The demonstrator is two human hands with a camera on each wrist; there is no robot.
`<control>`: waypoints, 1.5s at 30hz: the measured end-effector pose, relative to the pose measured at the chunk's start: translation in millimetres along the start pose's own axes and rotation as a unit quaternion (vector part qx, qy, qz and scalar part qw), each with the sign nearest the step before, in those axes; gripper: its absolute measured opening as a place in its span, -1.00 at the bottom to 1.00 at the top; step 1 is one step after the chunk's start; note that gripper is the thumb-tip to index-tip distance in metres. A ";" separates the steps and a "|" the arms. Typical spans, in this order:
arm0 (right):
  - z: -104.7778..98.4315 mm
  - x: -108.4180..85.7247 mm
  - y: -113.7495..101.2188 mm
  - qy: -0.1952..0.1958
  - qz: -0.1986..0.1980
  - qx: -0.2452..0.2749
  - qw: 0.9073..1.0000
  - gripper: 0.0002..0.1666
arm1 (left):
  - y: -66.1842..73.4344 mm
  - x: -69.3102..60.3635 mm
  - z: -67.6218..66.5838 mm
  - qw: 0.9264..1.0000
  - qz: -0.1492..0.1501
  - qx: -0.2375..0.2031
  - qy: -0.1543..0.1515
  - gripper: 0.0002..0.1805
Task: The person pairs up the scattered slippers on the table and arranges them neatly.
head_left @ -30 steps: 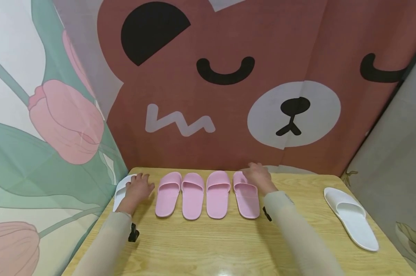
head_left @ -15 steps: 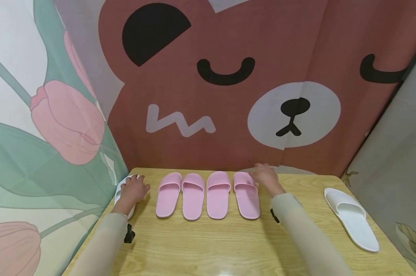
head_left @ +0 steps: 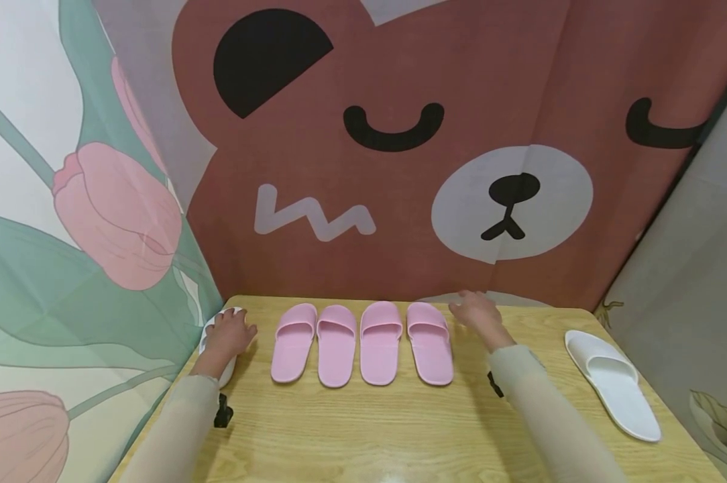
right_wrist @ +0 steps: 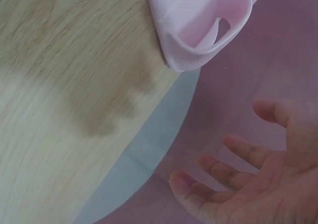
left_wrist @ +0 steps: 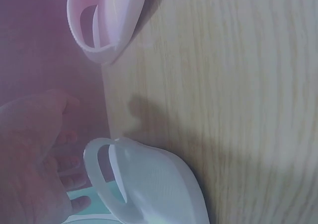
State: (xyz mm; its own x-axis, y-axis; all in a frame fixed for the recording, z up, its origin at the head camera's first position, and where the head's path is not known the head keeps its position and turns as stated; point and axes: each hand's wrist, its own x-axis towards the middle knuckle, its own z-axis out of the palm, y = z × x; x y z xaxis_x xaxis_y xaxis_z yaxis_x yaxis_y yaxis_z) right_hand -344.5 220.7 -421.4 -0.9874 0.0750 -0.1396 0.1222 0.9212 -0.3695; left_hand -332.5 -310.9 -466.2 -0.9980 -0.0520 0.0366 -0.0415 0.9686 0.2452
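Note:
My left hand [head_left: 229,335] hovers above the white slipper [head_left: 227,370] at the table's left edge, covering part of it. In the left wrist view its fingers [left_wrist: 67,137] are spread and apart from that slipper [left_wrist: 159,184]. My right hand [head_left: 479,314] hangs over the table's back, right of the pink slippers. Nothing is between its loosely bent fingers [right_wrist: 241,152] in the right wrist view. Nearest to it is the rightmost pink slipper [head_left: 431,352]. Several pink slippers [head_left: 379,352] stand in a row, toes toward the back.
Another white slipper [head_left: 623,392] lies slanted at the right side of the wooden table [head_left: 339,436]. A curtain with a bear print [head_left: 400,255] hangs behind the table. A tulip-print curtain [head_left: 116,322] closes the left side, a grey one [head_left: 689,268] the right.
My right hand has moved right, away from the rightmost pink slipper, which it no longer covers. My left hand has drifted slightly left over the white slipper. The slippers have stayed in place.

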 end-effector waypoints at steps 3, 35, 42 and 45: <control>-1.7 0.0 6.1 0.001 -0.002 0.000 1.000 -0.25 | -3.2 0.9 0.5 1.000 0.005 -0.003 0.005 -0.37; -17.5 -14.8 57.2 -0.013 0.018 0.024 0.999 -0.16 | -22.9 5.9 5.9 0.999 -0.018 -0.048 -0.003 -0.35; -20.3 -17.6 69.1 -0.015 0.027 0.014 0.999 -0.14 | -24.5 3.7 2.9 0.998 -0.028 -0.061 -0.009 -0.31; -22.4 -21.2 73.9 -0.015 0.029 0.017 0.999 -0.14 | -24.5 3.2 2.0 0.997 -0.029 -0.067 -0.010 -0.30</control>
State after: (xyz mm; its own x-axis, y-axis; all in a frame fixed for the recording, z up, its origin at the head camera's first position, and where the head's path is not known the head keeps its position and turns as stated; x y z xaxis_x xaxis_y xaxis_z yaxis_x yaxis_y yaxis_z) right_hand -316.8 295.8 -425.2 -0.9752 0.1150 -0.1889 0.1821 0.9025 -0.3903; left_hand -334.7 -334.3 -474.0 -0.9949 -0.1010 -0.0002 -0.0937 0.9226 0.3743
